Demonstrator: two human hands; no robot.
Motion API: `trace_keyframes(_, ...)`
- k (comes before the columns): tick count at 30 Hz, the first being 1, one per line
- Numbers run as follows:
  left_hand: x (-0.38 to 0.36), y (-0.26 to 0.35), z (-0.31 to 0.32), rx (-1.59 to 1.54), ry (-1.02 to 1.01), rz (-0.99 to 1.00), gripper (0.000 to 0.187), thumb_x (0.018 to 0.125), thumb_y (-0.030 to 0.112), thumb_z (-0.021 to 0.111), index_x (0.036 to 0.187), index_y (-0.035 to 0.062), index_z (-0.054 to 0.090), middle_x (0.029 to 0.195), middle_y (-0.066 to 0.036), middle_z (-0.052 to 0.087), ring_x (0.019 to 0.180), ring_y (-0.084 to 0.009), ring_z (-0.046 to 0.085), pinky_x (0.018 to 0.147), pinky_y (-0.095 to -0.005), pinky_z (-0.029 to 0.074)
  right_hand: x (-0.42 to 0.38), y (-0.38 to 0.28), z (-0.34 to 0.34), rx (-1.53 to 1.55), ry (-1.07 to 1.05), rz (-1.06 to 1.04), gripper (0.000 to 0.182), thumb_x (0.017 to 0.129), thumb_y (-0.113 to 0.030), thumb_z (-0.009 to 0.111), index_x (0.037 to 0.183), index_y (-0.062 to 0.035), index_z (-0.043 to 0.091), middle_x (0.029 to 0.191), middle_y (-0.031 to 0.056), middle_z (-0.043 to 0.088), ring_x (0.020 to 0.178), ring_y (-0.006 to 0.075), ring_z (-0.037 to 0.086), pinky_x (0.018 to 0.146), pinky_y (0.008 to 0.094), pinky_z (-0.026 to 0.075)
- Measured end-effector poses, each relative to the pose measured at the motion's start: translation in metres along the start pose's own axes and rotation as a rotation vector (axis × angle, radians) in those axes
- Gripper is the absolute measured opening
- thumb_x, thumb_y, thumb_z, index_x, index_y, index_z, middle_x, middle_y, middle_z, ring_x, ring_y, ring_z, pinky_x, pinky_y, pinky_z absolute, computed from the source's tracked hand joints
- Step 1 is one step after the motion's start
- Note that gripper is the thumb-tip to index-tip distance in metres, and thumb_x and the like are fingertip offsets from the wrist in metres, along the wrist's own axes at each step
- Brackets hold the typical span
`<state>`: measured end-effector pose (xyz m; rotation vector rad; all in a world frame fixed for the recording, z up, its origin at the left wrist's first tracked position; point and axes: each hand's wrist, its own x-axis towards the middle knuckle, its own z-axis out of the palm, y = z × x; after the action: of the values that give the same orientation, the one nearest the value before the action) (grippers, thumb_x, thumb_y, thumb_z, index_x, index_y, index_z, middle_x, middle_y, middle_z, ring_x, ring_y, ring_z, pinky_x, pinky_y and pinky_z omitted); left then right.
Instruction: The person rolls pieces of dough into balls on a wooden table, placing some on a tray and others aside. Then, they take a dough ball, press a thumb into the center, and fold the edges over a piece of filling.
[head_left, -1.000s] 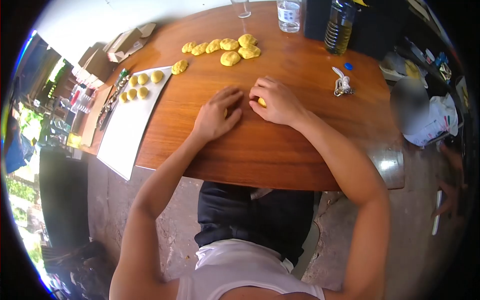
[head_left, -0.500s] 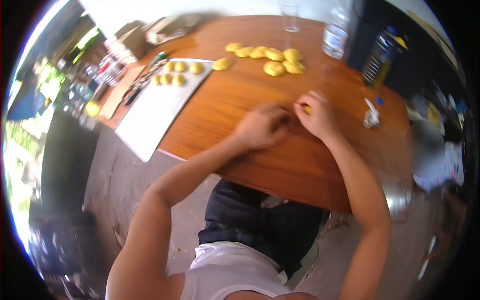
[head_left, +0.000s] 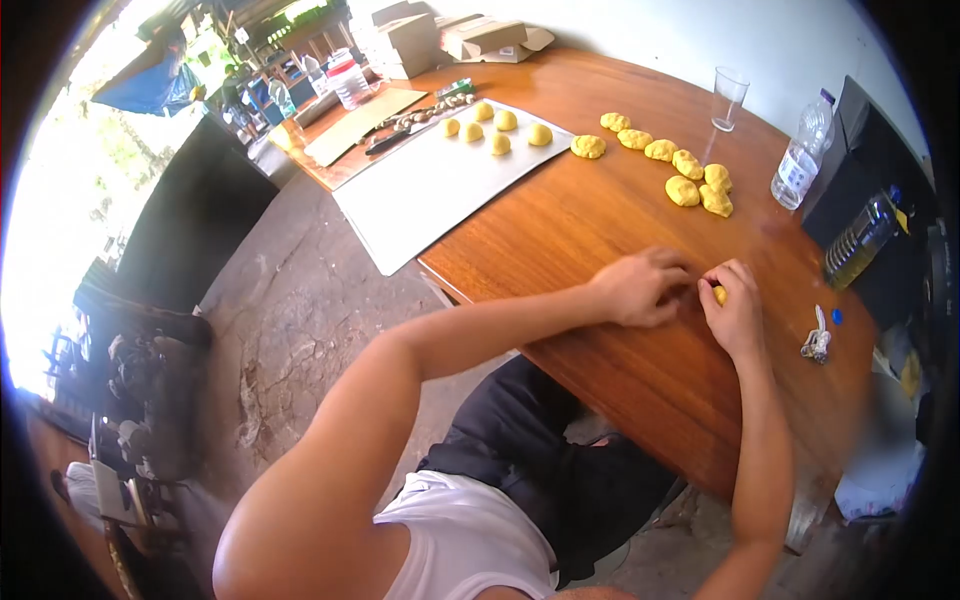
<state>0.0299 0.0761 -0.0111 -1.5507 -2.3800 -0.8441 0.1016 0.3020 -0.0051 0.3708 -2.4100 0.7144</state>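
Note:
My right hand (head_left: 735, 310) is closed round a small piece of yellow dough (head_left: 720, 295), which shows between thumb and fingers above the wooden table. Just left of it, my left hand (head_left: 645, 288) hovers low over the table, fingers loosely curled and apart, with nothing visible in it. Beyond the hands lie several rough lumps of yellow dough (head_left: 683, 191) on the wood. Smoother round dough balls (head_left: 500, 144) sit at the far end of a pale flat tray (head_left: 420, 205). One more lump (head_left: 588, 147) rests by the tray's right corner.
On the wooden table (head_left: 540, 240) stand a drinking glass (head_left: 729, 100), a clear plastic bottle (head_left: 803, 155) and a bottle of yellow oil (head_left: 862, 238). A crumpled plastic wrapper (head_left: 817, 338) lies at right. Left of the tray are a black-handled knife (head_left: 388, 142) and a cutting board (head_left: 365, 125).
The view has swung left, so the table's things appear farther right. My hands stay close together, the right still closed round the dough and the left beside it.

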Motion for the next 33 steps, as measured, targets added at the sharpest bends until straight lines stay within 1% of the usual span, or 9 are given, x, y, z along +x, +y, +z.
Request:
trace_keyframes(2,-0.006,0.019,0.010,-0.069,-0.027,0.147,0.044,0.090,0.022,0.072,0.129,0.0028,0.066,0.139,-0.020,0.060,0.126,-0.0413,0.061,0.105,-0.0482,0.054,0.000,-0.001,-0.001,-0.019,-0.022,-0.004,0.008,0.088,-0.005,0.074,0.085,-0.0014,0.067,0.090,0.0127,0.064,0.092,0.0341,0.061,0.083,0.0441,0.050)
trace_keyframes(8,-0.088,0.032,-0.039,-0.160,-0.009,0.134,0.034,0.092,0.022,0.071,0.120,0.0034,0.066,0.124,-0.020,0.061,0.109,-0.0397,0.064,0.097,-0.0494,0.054,0.000,-0.002,-0.002,0.044,-0.031,0.022,0.008,0.088,-0.005,0.074,0.085,-0.0011,0.067,0.090,0.0121,0.064,0.093,0.0333,0.061,0.082,0.0439,0.050)
trace_keyframes(12,-0.060,-0.001,-0.063,0.014,-0.154,-0.030,0.031,0.093,0.021,0.070,0.119,0.0047,0.065,0.118,-0.018,0.062,0.103,-0.0389,0.064,0.092,-0.0485,0.054,0.002,0.000,0.000,0.029,-0.053,0.013,0.008,0.088,-0.005,0.074,0.086,-0.0014,0.067,0.090,0.0124,0.064,0.091,0.0337,0.062,0.081,0.0437,0.050)
trace_keyframes(14,-0.028,-0.013,-0.031,0.116,0.013,-0.033,0.026,0.092,0.021,0.070,0.112,0.0053,0.065,0.113,-0.017,0.061,0.103,-0.0383,0.062,0.091,-0.0478,0.053,0.003,0.005,-0.001,0.007,-0.040,-0.042,0.008,0.089,-0.005,0.073,0.086,-0.0017,0.067,0.090,0.0130,0.065,0.090,0.0345,0.063,0.081,0.0439,0.051)
trace_keyframes(17,-0.006,0.021,0.002,0.022,0.056,0.200,0.021,0.092,0.020,0.070,0.105,0.0048,0.064,0.110,-0.017,0.061,0.104,-0.0380,0.060,0.094,-0.0492,0.051,0.001,0.004,0.001,0.001,-0.003,-0.043,0.009,0.089,-0.008,0.074,0.086,-0.0026,0.068,0.092,0.0139,0.067,0.092,0.0352,0.065,0.082,0.0444,0.052)
trace_keyframes(22,-0.074,0.062,-0.039,-0.008,-0.139,0.101,0.038,0.093,0.012,0.069,0.130,0.0053,0.067,0.137,-0.021,0.057,0.131,-0.0437,0.053,0.112,-0.0530,0.044,-0.003,0.011,0.003,0.048,0.020,-0.056,0.011,0.087,-0.015,0.076,0.083,-0.0064,0.071,0.089,0.0124,0.068,0.089,0.0349,0.065,0.079,0.0456,0.054)
trace_keyframes(24,-0.091,0.059,-0.055,0.047,-0.143,0.092,0.039,0.093,0.012,0.069,0.131,0.0059,0.069,0.132,-0.019,0.061,0.128,-0.0422,0.056,0.111,-0.0532,0.045,-0.002,0.013,0.002,0.022,0.009,-0.011,0.011,0.088,-0.016,0.075,0.083,-0.0067,0.071,0.088,0.0117,0.067,0.089,0.0340,0.065,0.079,0.0453,0.054)
trace_keyframes(29,-0.048,0.016,-0.054,0.135,-0.215,-0.187,0.023,0.088,0.011,0.072,0.109,0.0034,0.067,0.106,-0.015,0.065,0.103,-0.0400,0.060,0.097,-0.0496,0.049,0.003,0.014,0.004,0.021,-0.034,0.023,0.013,0.090,-0.019,0.073,0.084,-0.0077,0.072,0.088,0.0099,0.067,0.090,0.0321,0.065,0.080,0.0453,0.055)
trace_keyframes(33,0.001,0.007,-0.014,0.081,0.002,0.008,0.014,0.089,0.007,0.069,0.100,0.0016,0.062,0.106,-0.017,0.062,0.099,-0.0408,0.057,0.094,-0.0508,0.049,0.000,0.013,0.005,0.007,-0.003,0.035,0.015,0.090,-0.022,0.073,0.082,-0.0083,0.073,0.089,0.0097,0.068,0.094,0.0314,0.067,0.081,0.0450,0.056)
